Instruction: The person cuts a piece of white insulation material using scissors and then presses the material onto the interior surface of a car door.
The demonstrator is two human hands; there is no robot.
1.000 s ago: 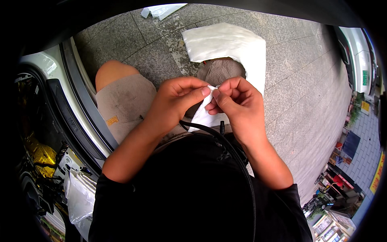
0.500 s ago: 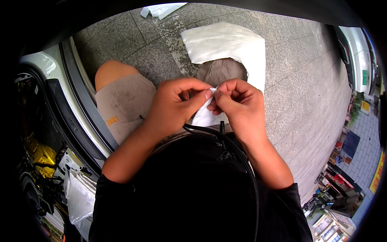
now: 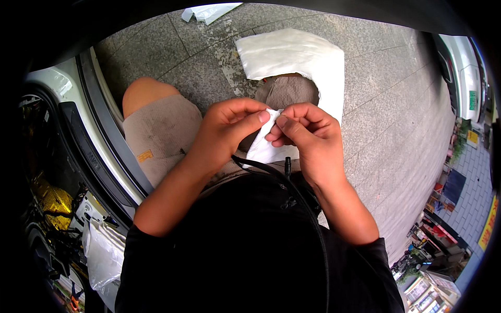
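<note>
A thick white cloth (image 3: 297,49) curves over my right knee and down to my lap, with my brown shorts (image 3: 293,93) showing in its bend. Above my lap, my left hand (image 3: 223,133) pinches the cloth's edge between thumb and forefinger. Just beside it, my right hand (image 3: 317,136) is closed on the same edge, thumb against the curled fingers. A short strip of white shows between the two thumbs. Whether anything small sits in the fingertips cannot be made out. Below the hands, a black cable (image 3: 300,190) runs down my front near a small black plug (image 3: 287,166).
To the left is an open vehicle with a door sill (image 3: 104,156); inside lie a gold foil bundle (image 3: 55,203) and white plastic packets (image 3: 104,253). A white plastic bag (image 3: 209,12) lies on the grey pavement (image 3: 386,99) ahead. A white car (image 3: 462,73) stands at right.
My fingertips have drawn slightly apart, the left hand moving a little left, so more of the white edge shows between them. The cable on my front has shifted left.
</note>
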